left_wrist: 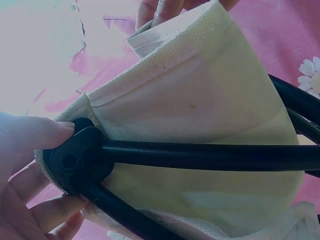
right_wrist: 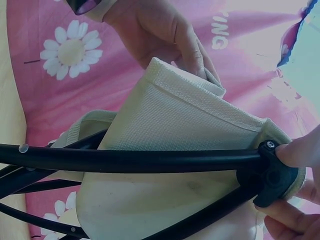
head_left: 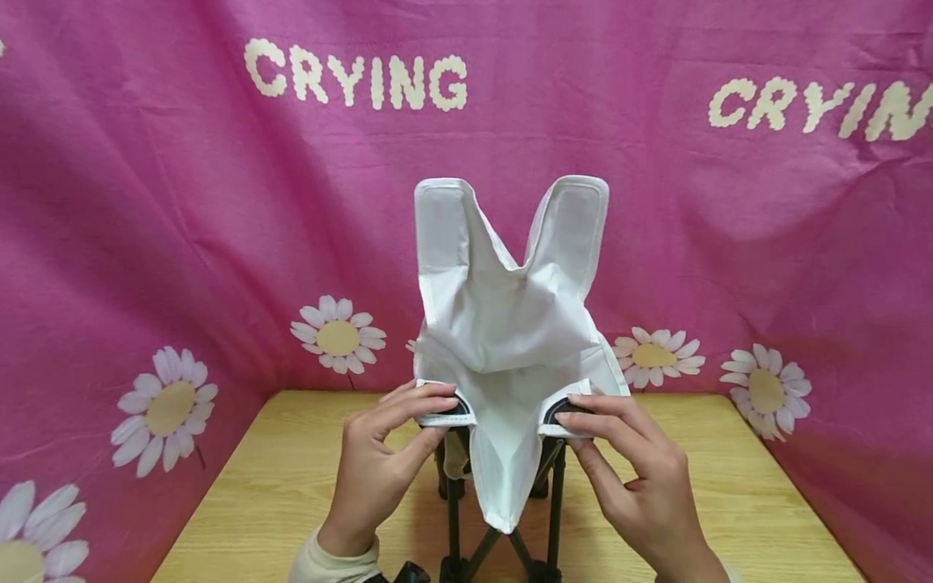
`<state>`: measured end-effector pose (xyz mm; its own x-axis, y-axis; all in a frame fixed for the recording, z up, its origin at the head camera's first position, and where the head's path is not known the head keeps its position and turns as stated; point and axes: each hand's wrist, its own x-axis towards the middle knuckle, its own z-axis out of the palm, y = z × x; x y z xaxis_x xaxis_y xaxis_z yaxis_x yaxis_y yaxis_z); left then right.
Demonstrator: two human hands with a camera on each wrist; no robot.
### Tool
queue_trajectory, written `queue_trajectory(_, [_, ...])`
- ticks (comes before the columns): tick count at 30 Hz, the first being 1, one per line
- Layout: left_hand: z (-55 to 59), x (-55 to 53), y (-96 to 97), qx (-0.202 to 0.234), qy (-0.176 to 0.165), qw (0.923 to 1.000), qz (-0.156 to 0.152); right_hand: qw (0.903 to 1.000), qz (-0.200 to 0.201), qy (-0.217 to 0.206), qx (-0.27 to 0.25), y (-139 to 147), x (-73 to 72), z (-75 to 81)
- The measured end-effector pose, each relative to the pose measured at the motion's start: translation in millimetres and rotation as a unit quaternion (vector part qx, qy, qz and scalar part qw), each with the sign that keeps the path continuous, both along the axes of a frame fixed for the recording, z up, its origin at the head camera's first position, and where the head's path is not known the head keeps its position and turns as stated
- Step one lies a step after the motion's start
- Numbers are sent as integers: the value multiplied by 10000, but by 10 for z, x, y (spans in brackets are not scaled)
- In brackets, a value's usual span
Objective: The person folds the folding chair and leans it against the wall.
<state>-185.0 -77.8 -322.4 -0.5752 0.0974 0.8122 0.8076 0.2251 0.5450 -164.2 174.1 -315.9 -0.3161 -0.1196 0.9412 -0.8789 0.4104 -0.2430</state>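
Note:
A white fabric cover (head_left: 503, 324) hangs over a black folding frame (head_left: 557, 502) with crossing tubular legs. Two of its flaps stand up at the back, and a pointed one droops toward the front. At the near left corner my left hand (head_left: 379, 453) pinches the cover and a black plastic corner joint (left_wrist: 70, 160), fingers on top and thumb below. My right hand (head_left: 641, 470) grips the near right corner in the same way, around another black joint (right_wrist: 272, 172). In both wrist views, black tubes run from these joints along the cover's underside.
The frame stands on a wooden table (head_left: 277, 486). Behind and at both sides hangs a pink cloth (head_left: 656, 202) with daisies and lettering. A dark object (head_left: 411, 573) sits beside my left cuff at the bottom edge.

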Motion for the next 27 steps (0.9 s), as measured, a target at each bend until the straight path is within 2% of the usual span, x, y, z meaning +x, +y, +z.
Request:
queue_trajectory(9, [52, -17, 12, -58, 17, 10000, 22, 9999, 89, 9, -82, -12, 6, 52])
queue_trajectory(18, [36, 2, 20, -126, 5, 9998, 122, 10000, 29, -60, -70, 23, 0, 26])
queue_trajectory(22, [8, 12, 27, -70, 120, 9999, 32, 9999, -17, -155, -32, 39, 16, -6])
queue_trajectory(27, [-26, 26, 2, -28, 212, 9997, -112, 9996, 144, -236, 48, 59, 34, -52])
